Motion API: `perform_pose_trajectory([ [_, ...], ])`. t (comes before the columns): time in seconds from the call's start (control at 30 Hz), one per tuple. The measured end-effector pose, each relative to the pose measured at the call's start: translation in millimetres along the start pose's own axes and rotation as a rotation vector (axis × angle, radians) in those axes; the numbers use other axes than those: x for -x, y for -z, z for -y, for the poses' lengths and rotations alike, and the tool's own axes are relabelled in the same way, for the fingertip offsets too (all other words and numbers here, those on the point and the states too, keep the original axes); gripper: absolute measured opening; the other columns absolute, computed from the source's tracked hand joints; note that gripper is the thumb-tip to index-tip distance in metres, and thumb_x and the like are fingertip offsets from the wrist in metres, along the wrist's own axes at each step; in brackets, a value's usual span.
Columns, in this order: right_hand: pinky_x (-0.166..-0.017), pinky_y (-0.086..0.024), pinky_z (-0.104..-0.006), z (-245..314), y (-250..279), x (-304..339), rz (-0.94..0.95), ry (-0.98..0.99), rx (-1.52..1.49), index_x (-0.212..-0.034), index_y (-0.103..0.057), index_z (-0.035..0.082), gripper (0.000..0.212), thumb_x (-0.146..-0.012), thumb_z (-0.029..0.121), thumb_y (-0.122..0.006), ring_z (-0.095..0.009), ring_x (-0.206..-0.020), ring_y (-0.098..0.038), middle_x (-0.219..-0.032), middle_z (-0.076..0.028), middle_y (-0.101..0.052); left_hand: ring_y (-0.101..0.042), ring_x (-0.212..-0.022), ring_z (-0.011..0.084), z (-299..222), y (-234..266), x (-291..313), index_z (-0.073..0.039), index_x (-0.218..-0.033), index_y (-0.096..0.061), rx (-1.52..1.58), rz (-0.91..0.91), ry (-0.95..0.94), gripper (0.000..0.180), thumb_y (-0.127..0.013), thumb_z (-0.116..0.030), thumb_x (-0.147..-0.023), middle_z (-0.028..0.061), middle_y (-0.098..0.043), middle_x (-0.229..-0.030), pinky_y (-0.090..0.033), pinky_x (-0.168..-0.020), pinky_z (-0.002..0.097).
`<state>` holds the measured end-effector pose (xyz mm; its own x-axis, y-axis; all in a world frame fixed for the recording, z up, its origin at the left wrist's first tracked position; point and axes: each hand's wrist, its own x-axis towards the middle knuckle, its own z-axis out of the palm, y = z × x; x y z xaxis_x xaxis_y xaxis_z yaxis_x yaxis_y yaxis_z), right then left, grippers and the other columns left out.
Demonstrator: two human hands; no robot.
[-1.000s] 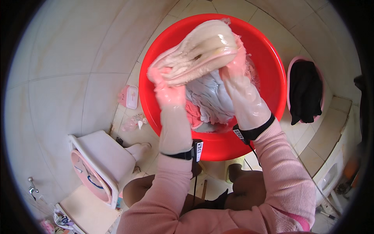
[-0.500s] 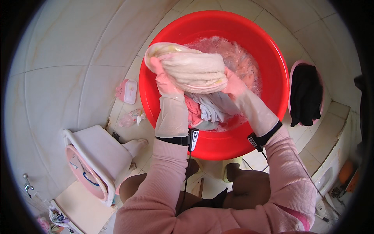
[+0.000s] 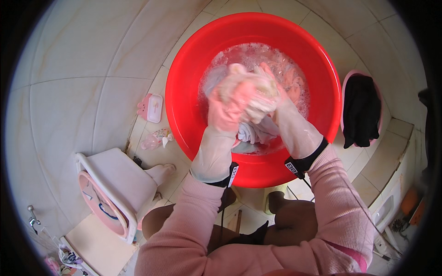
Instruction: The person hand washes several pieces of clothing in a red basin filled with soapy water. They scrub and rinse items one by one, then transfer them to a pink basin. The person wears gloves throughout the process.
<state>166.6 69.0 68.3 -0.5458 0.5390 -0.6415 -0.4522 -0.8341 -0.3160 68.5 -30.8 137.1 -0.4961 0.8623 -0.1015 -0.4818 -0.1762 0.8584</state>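
Both my hands wear long rubber gloves, pink at the hands and whitish at the cuffs. My left hand (image 3: 228,109) and my right hand (image 3: 279,97) are closed around a bunched cream fluffy cloth (image 3: 258,102), smeared by motion. They hold it over a large red basin (image 3: 322,92). Inside are foamy water (image 3: 251,49), a peach-coloured cloth (image 3: 292,80) on the right, and a pale grey-white cloth (image 3: 258,132) near my wrists. The gloves and cream cloth hide the middle of the basin.
Right of the basin, black fabric (image 3: 363,108) fills a pink tub (image 3: 352,73). On the left floor are a pink-and-white soap dish (image 3: 154,108) and a clear bottle (image 3: 154,139). A white stool (image 3: 122,177) lies beside a pink basin (image 3: 99,207). Tiled walls (image 3: 64,115) rise around.
The cream cloth, stretched wide between my hands before, is now bunched up. My left hand has moved right, bringing my hands closer together, lower over the water.
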Motion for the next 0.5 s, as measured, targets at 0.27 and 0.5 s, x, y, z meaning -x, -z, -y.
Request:
perform_pose_trajectory([
  [0.27, -0.065, -0.048, -0.0345, 22.9, -27.3, 50.0, 0.533, 0.898, 1.006, -0.063, -0.055, 0.006, 0.019, -0.074, -0.001, -0.07, -0.02, -0.071, -0.058, -0.072, -0.006, -0.062, -0.055, -0.12, 0.0234, 14.7, 29.5, -10.7, -0.005, -0.135, -0.051, 0.126, -0.392, 0.337, 0.047, -0.048, -0.036, -0.101, 0.0106, -0.059, -0.128, -0.044, -0.105, 0.0388],
  [0.5, -0.065, -0.05, -0.0384, 10.8, -41.4, 67.3, 1.084, 1.209, 1.629, -0.072, -0.06, 0.012, 0.015, -0.064, 0.011, -0.072, -0.028, -0.073, -0.059, -0.075, -0.003, -0.06, -0.055, -0.079, 0.0116, 7.2, 33.0, -28.7, -0.009, -0.094, -0.062, -0.225, 0.279, 0.305, 0.013, -0.059, -0.021, -0.095, 0.0009, -0.059, -0.087, -0.047, -0.072, 0.0291],
])
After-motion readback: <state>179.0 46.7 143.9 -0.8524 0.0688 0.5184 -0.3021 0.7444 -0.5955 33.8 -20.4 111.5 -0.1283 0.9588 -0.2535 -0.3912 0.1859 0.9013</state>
